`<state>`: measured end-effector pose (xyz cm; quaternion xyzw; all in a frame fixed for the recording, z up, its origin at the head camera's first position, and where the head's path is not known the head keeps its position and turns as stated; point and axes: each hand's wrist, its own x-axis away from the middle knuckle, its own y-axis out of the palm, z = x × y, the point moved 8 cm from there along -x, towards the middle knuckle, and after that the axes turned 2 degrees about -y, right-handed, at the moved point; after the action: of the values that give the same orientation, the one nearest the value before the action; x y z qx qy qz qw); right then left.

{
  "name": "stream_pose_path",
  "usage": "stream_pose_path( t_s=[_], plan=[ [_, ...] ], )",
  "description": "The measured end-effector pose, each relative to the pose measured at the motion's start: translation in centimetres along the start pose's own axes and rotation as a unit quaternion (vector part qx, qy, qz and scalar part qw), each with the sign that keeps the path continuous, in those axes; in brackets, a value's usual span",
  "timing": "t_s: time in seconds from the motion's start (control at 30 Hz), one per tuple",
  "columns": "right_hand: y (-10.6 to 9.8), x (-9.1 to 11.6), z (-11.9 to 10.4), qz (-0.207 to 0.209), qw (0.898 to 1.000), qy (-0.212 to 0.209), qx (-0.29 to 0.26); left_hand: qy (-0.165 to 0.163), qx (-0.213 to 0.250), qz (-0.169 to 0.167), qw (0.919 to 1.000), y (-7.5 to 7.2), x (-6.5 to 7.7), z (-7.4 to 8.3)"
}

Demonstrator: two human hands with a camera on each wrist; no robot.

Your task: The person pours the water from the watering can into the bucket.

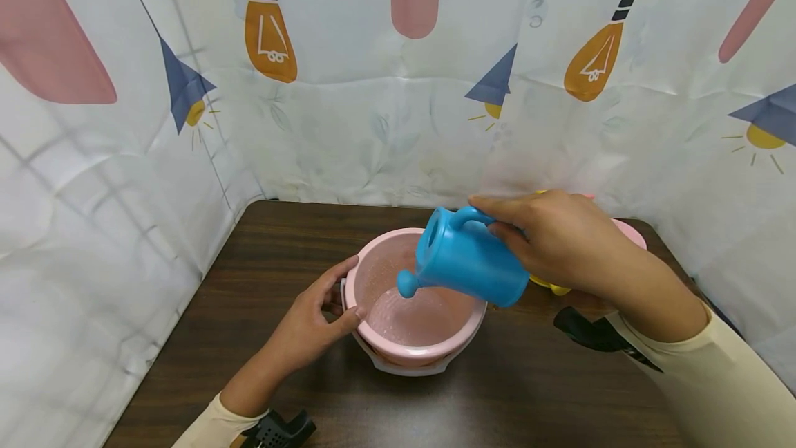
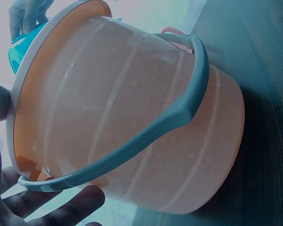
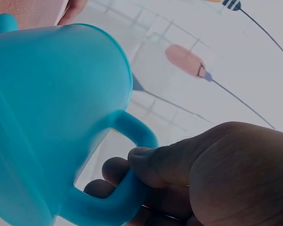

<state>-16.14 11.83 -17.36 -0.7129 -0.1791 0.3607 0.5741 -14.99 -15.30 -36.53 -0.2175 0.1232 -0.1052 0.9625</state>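
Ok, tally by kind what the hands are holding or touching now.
Round pink plastic bucket: 1, left hand touching its rim
Blue plastic watering can: 1, right hand gripping its handle
Total: 2

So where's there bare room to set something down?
The table is bare between the left hand, the pink bucket and the far-left corner, and in front of the bucket, between the left sleeve and right sleeve. Right of the bucket it's crowded: the right hand holds a blue watering can, partly hiding yellow and pink things.
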Motion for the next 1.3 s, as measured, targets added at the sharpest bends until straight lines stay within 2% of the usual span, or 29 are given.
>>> stream_pose_path(
  t_s=[0.47, 0.8, 1.3],
  plan=[
    [0.1, -0.5, -0.5, -0.009, 1.0, 0.002, 0.004, -0.008, -0.008, -0.002, 0.9999, 0.0, -0.2, 0.1],
    [0.3, -0.9, -0.7, -0.023, 0.999, 0.016, 0.023, -0.013, -0.009, -0.003, 0.9999, 0.0, -0.1, 0.0],
    [0.6, -1.5, -1.3, -0.033, 0.998, 0.013, 0.044, -0.017, -0.009, -0.003, 0.9998, 0.1, 0.0, 0.1]
  ],
)
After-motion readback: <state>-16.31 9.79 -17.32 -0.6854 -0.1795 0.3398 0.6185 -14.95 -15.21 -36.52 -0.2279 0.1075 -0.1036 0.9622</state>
